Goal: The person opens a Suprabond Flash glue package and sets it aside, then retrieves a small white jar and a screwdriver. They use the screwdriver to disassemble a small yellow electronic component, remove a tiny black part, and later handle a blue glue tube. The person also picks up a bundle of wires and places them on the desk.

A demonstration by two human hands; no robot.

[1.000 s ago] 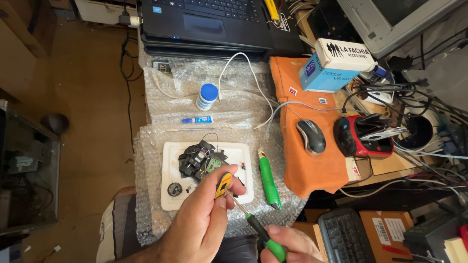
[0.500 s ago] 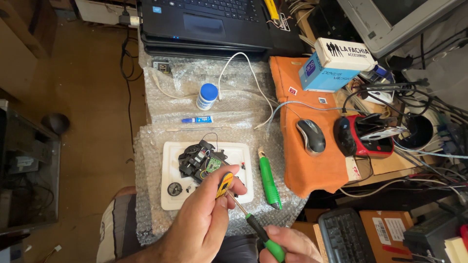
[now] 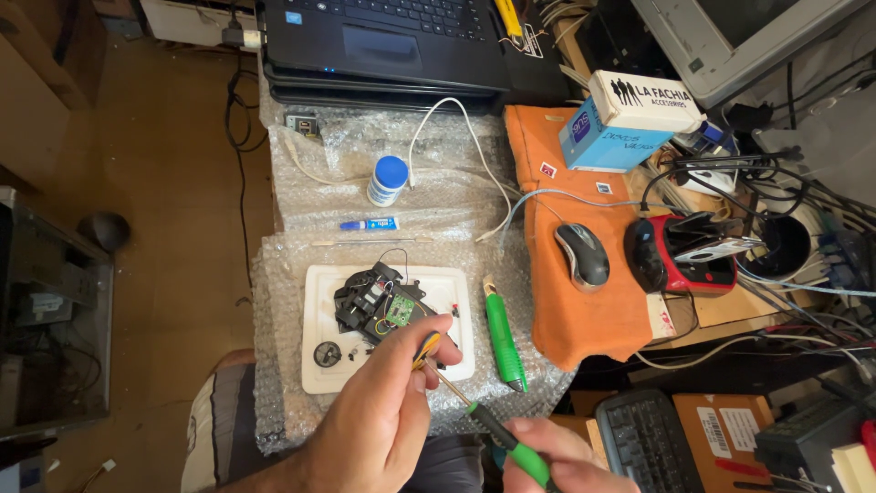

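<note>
My left hand (image 3: pixel 383 429) pinches a small yellow-and-black piece (image 3: pixel 425 348) between thumb and fingers, just over the near edge of a white tray (image 3: pixel 315 283). My right hand (image 3: pixel 557 461) grips the green handle of a screwdriver (image 3: pixel 511 447); its thin shaft runs up-left to the yellow-and-black piece. On the tray lies a black dismantled mechanism (image 3: pixel 365 301) with a small green circuit board (image 3: pixel 398 310) and thin wires. A small round black part (image 3: pixel 327 353) sits at the tray's left. The tray rests on bubble wrap (image 3: pixel 283 402).
A green cutter (image 3: pixel 504 340) lies right of the tray. Behind are a small blue glue tube (image 3: pixel 370 224), a blue-capped white bottle (image 3: pixel 387 180), a white cable and a laptop (image 3: pixel 383 41). An orange cloth (image 3: pixel 575 319) holds a mouse (image 3: pixel 582 254). Cables and boxes crowd the right.
</note>
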